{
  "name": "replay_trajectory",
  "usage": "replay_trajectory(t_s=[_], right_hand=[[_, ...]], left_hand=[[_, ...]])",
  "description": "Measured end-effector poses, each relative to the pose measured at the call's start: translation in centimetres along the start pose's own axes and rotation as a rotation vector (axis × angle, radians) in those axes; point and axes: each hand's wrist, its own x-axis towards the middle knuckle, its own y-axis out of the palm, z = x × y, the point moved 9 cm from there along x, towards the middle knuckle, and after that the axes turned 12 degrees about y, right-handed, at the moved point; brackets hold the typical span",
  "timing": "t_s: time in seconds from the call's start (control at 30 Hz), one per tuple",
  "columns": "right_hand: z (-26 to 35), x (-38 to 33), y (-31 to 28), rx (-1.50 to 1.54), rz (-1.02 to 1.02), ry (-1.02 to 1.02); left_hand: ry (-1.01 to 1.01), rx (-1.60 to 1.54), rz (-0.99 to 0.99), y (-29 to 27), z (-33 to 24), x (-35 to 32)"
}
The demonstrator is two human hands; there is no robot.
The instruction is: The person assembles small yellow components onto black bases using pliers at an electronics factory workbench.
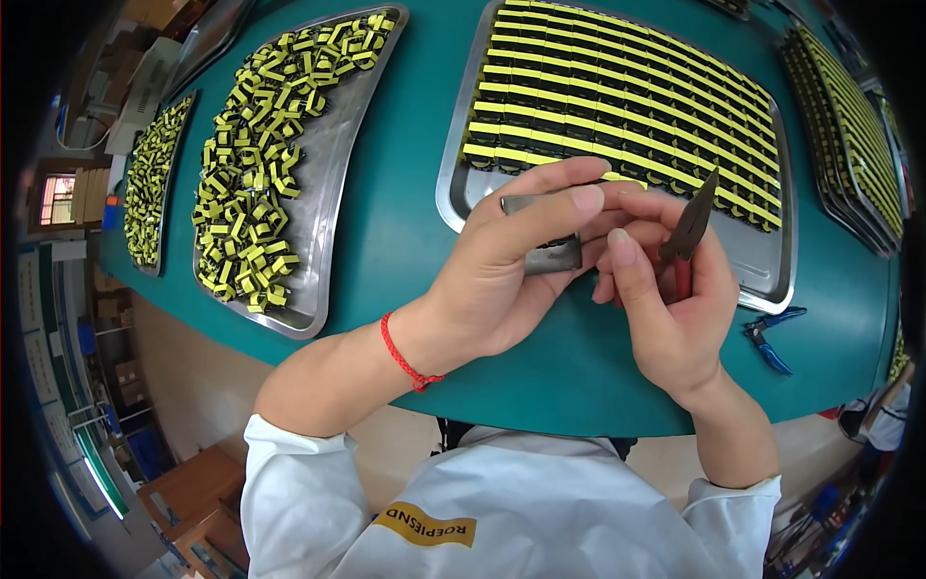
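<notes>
My left hand (497, 265), with a red braided cord at its wrist, curls around a grey metal piece (554, 258) with a flat, block-like face. Its fingertips meet those of my right hand (680, 333) above the near edge of a large tray. Tucked in my right hand are pliers (694, 224) with dark pointed jaws tilted up and away, and a bit of red handle showing. A spot of yellow (625, 179) shows by the touching fingertips; whether it is held or lies in the tray behind, I cannot tell.
The large metal tray (451, 183) carries neat rows of yellow-and-black parts. Left of it, another tray (333, 183) holds a loose heap of them, with a smaller heap (154, 183) beyond. Blue-handled cutters (767, 343) lie at right on the green table (405, 241). Stacked filled trays (844, 135) stand far right.
</notes>
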Motion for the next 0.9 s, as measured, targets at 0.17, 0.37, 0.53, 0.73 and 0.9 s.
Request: replay_trajectory(t_s=[0.17, 0.37, 0.53, 0.73, 0.9], right_hand=[[0.2, -0.1, 0.2, 0.012, -0.021, -0.028], [0.1, -0.1, 0.2, 0.0, -0.004, -0.019], [-0.4, -0.3, 0.3, -0.045, 0.022, 0.008], [0.8, 0.4, 0.4, -0.171, 0.045, -0.098], [2.5, 0.7, 1.3, -0.385, 0.051, -0.284]], left_hand=[[0.01, 0.005, -0.03, -0.6, 0.1, 0.0], [0.006, 0.003, -0.059, -0.7, -0.2, -0.2], [-0.014, -0.003, -0.04, -0.8, 0.0, -0.2], [0.01, 0.088, -0.063, -1.2, 0.2, -0.4], [-0.039, 0.036, -0.051, -0.8, 0.9, -0.5]])
